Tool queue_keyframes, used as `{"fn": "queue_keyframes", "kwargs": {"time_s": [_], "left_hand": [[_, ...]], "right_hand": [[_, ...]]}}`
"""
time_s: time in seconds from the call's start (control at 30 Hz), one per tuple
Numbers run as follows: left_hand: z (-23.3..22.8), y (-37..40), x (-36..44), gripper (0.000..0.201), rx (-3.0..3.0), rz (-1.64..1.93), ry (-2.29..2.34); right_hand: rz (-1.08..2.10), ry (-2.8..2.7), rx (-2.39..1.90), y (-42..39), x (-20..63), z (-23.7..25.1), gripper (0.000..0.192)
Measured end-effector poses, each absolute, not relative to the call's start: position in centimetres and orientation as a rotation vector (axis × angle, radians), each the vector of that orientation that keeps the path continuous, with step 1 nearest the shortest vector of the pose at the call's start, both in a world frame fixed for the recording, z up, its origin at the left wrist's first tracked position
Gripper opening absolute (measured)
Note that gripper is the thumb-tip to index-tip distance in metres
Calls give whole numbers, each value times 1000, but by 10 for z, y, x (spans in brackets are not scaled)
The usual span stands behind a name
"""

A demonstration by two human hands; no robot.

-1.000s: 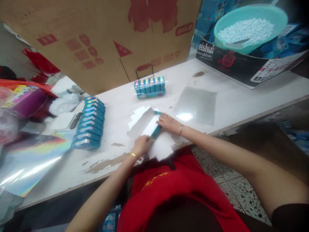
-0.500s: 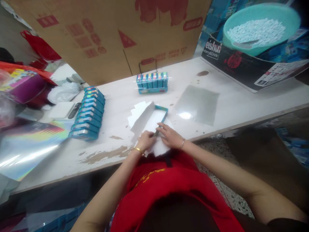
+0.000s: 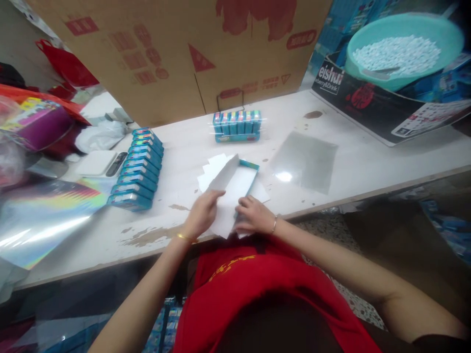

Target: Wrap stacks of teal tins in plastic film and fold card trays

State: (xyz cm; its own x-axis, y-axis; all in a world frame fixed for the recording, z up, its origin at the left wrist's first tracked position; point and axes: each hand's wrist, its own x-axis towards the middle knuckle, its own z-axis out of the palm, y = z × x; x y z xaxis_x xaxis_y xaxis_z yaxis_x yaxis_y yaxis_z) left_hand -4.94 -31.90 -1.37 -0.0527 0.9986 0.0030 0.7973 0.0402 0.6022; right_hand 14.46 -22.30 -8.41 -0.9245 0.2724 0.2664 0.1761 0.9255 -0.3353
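A flat teal-edged carton blank (image 3: 241,179), white on its inner side, lies half folded on a pile of white cardboard sheets (image 3: 217,169) at the table's near edge. My left hand (image 3: 201,214) holds its raised left flap. My right hand (image 3: 253,215) presses on the carton's near right edge. Both hands sit close together above the front rim of the white table (image 3: 353,157).
A row of teal packs (image 3: 138,169) lies at the left and a small block of upright packs (image 3: 237,125) behind the carton. A clear plastic sheet (image 3: 305,159) lies right. A big cardboard box (image 3: 176,54), a teal basin of white pieces (image 3: 403,46) and holographic film (image 3: 40,215) surround.
My hands slid back toward me along the carton. The left flap has been lifted and the blank now stands partly open, showing its white inside.
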Motion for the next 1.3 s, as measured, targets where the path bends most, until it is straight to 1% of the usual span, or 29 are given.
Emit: {"fn": "queue_keyframes", "kwargs": {"time_s": [0.07, 0.17, 0.27, 0.33, 0.47, 0.67, 0.83, 0.97, 1.07, 1.2, 1.23, 1.3], "left_hand": [[-3, -326, -64, 43, 2165, 421, 1949], [-1, -335, -78, 45, 2463, 66, 1810], [-9, -343, -81, 44, 2576, -71, 1582], [-15, -345, -75, 46, 2610, -80, 1480], [-24, -345, -58, 59, 2625, -74, 1385], [-36, -342, -49, 57, 2588, -31, 1340], [-39, -345, -52, 70, 2621, -65, 1302], [-44, -346, -53, 75, 2620, -35, 1266], [-45, -345, -51, 73, 2580, -26, 1232], [-28, -344, -52, 55, 2543, -8, 1153], [-22, -344, -55, 54, 2551, 2, 1145], [-10, -342, -64, 61, 2584, 17, 1205]], "right_hand": [[394, -2782, -363, -224, 140, -83, 56], [346, -2791, -338, -223, 136, -83, 55], [351, -2800, -264, -218, 138, -82, 54], [376, -2807, -233, -215, 143, -80, 54], [420, -2853, -171, -210, 152, -77, 53], [424, -2862, -200, -208, 153, -84, 47], [417, -2858, -168, -205, 153, -88, 42], [443, -2841, -174, -206, 155, -88, 37], [453, -2819, -228, -210, 155, -89, 33], [386, -2784, -300, -217, 151, -91, 29], [368, -2776, -315, -218, 150, -92, 29], [347, -2751, -335, -220, 146, -93, 26]]}}
